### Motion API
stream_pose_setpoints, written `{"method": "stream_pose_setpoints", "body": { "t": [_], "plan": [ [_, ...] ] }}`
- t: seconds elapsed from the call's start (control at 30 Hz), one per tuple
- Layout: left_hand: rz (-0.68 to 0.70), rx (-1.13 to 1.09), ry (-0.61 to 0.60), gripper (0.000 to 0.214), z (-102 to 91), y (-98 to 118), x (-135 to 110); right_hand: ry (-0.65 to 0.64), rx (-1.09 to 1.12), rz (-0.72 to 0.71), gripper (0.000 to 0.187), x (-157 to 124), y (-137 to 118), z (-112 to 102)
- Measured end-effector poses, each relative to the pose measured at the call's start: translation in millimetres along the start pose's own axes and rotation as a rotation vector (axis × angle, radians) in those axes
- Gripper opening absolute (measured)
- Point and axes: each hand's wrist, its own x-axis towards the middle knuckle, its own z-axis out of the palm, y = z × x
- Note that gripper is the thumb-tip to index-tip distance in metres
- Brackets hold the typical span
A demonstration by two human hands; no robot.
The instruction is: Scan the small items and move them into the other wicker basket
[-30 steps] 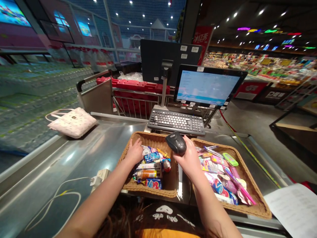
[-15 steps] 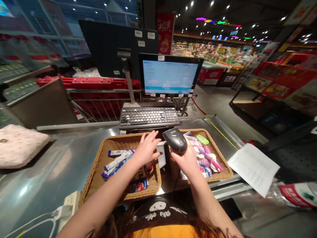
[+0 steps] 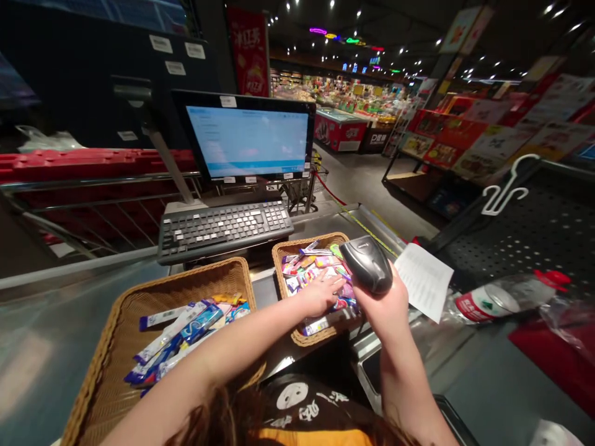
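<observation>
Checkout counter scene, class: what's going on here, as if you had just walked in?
A person stands at a supermarket checkout counter, holding a black handheld scanner in the right hand. The left hand rests on small colourful packets in the farther wicker basket. A nearer wicker basket holds more packaged items. A keyboard and lit monitor stand beyond, and a printed sheet lies right of the scanner.

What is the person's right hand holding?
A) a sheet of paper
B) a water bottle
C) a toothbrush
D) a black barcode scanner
D: the right hand is wrapped around the handle of the black barcode scanner.
</observation>
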Motion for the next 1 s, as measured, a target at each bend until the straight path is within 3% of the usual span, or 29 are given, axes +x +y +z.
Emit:
{"method": "stream_pose_setpoints", "body": {
  "t": [0.17, 0.3, 0.47, 0.7, 1.0],
  "plan": [
    [0.004, 0.085, -0.004, 0.018, 5.0, -1, 9, 0.013, -0.017, 0.0, 0.048, -1, 4, -5],
    [-0.06, 0.095, -0.012, 0.018, -7.4, -1, 13, 0.017, -0.036, 0.022, 0.05, 1, 5, -9],
    [-0.208, 0.069, 0.095, 0.015, -31.9, -12, -4, 0.03, -0.056, 0.066, 0.065, 3, 7, -11],
    [-0.379, 0.14, 0.374, 0.015, -99.0, -19, -51, 0.06, -0.033, 0.025, 0.068, 6, 3, -2],
    [-0.473, 0.477, 0.618, 0.015, -196.7, 7, -118, 0.046, 0.049, -0.158, 0.071, 17, -34, 17]
  ]
}}
